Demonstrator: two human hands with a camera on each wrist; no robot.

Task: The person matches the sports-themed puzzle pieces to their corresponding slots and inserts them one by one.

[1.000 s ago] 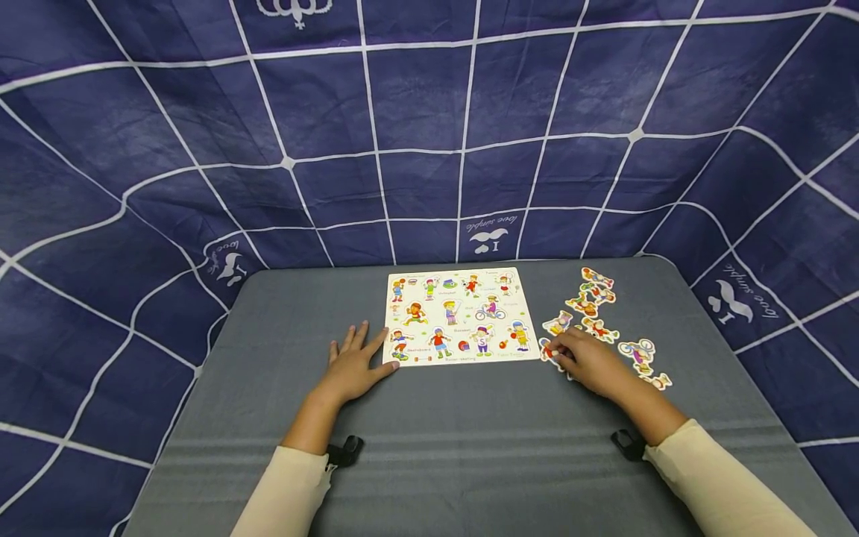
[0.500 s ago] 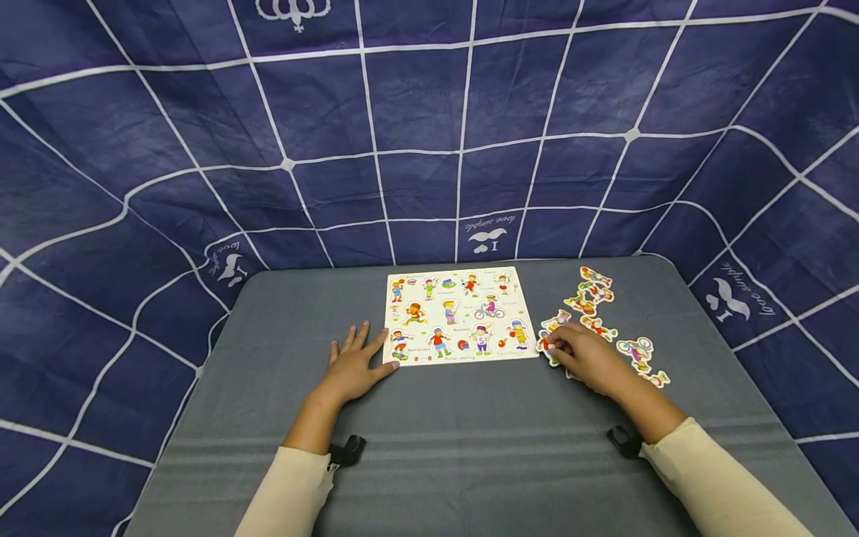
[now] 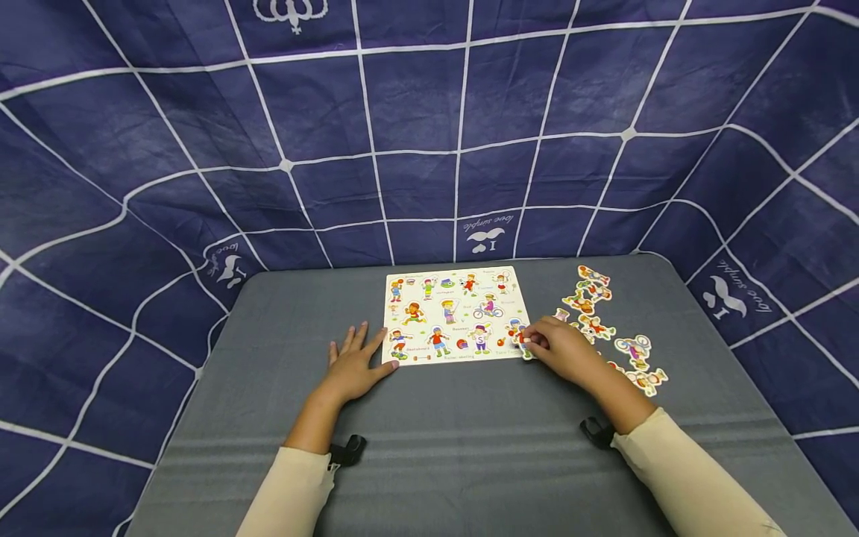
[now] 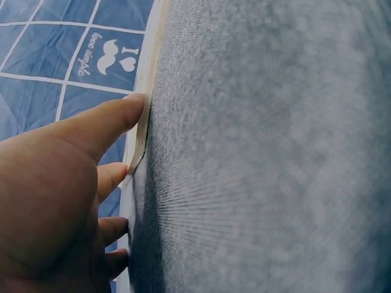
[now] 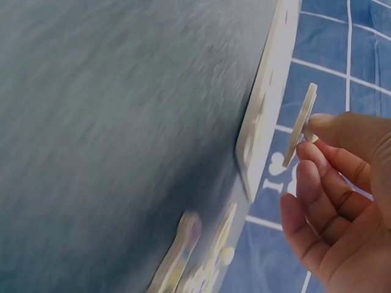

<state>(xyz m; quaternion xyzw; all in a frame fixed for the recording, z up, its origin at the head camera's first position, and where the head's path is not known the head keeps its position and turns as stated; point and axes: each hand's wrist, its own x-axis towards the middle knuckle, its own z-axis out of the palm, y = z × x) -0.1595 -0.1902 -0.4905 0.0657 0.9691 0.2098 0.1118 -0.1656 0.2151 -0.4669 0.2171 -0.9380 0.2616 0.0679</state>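
A white puzzle board [image 3: 439, 273] printed with children playing sports lies on the table. My left hand [image 3: 352, 371] lies flat with fingers spread at its left side, the thumb [image 4: 131, 110] on the near left corner and edge. Over the board's near right corner, my right hand [image 3: 567, 354] pinches a flat puzzle piece [image 5: 300, 125] by its small knob between thumb and fingers. In the right wrist view that piece is tilted on edge, raised above the board. Part of its printed face shows in the head view, overlapping the board's lower right figure.
Several loose puzzle pieces [image 3: 595, 326] lie scattered right of the board, some overlapping. A bicycle-shaped piece [image 3: 633, 350] is among those farther right. The grey cloth-covered table [image 3: 463, 432] is bounded by dark blue curtains [image 3: 423, 186] with white lines at the back and sides.
My right hand has lifted a puzzle piece from the scattered pieces and moved it left over the board's right edge. The left hand has stayed in place.
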